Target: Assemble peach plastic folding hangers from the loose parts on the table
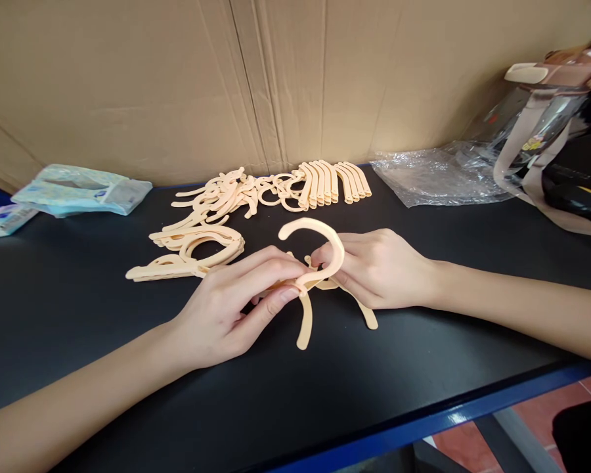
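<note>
Just above the table, a cream plastic folding hanger (337, 246) is between my two hands, its curved hook raised and opening to the left. My left hand (231, 302) pinches it at the joint under the hook, thumb and fingers closed. On the other side, my right hand (387, 269) has its fingers curled on the hanger's far part; its fingertips are partly hidden behind the hook. Two curved arms hang below the hands toward the tabletop. Left of my left hand lies a stack of folded hangers (177, 266).
On the black table (256, 407), a heap of loose hanger parts (226, 194) and rows of curved arms (320, 184) lie at the back. A tissue pack (79, 190) is at left. Crumpled clear plastic (433, 174) and a strapped bottle (546, 118) stand right, before cardboard (152, 79).
</note>
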The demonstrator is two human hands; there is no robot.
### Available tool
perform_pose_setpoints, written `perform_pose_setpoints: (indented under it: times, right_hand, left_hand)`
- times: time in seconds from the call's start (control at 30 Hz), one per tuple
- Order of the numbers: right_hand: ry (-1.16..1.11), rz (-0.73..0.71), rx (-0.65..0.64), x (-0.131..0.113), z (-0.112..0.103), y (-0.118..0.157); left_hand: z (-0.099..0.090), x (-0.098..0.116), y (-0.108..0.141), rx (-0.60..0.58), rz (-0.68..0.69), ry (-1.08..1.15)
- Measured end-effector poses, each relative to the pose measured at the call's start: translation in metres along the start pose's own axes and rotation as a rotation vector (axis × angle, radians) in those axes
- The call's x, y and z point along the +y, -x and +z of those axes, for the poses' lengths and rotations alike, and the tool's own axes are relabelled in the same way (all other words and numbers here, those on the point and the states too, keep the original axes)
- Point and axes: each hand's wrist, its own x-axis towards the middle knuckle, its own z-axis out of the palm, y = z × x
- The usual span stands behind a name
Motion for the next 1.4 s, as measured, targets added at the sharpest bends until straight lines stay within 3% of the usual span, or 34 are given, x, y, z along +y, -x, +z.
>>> perform_pose_setpoints:
  times: [0.33,0.57,0.83,0.93,1.03,1.2,1.4]
  right_hand:
    - [0.044,-0.061,0.044,0.0018,0.0014,0.0028]
    - [0.015,-0.040,0.037,0.0014,0.0011,0.0014]
    - [0.064,-0.146,0.115,-0.0026,-0.0008,0.0004]
    - [0.065,-0.182,0.197,-0.0057,-0.0003,0.0006]
    - [0.017,-0.140,0.201,-0.0046,0.0014,0.0009]
    - [0.056,-0.034,0.133,0.0003,0.0024,0.0006]
    - [0.054,-0.053,0.120,-0.0005,0.0023,-0.0003]
  left_hand:
    - [0.0024,-0.0037,0.0022,-0.070,0.005,-0.049]
    - [0.0034,-0.0020,0.0034,-0.087,-0.070,-0.029]
    - [0.0030,-0.0010,0.0026,0.022,-0.089,-0.137]
    - [0.0024,-0.0031,0.0011,0.001,-0.102,-0.163]
    - [0.0025,-0.0034,0.0002,0.000,-0.123,-0.093]
    - [0.0023,-0.0003,0.0027,0.101,-0.180,0.000]
    - [0.0013,0.0010,0.0034,0.004,-0.169,-0.029]
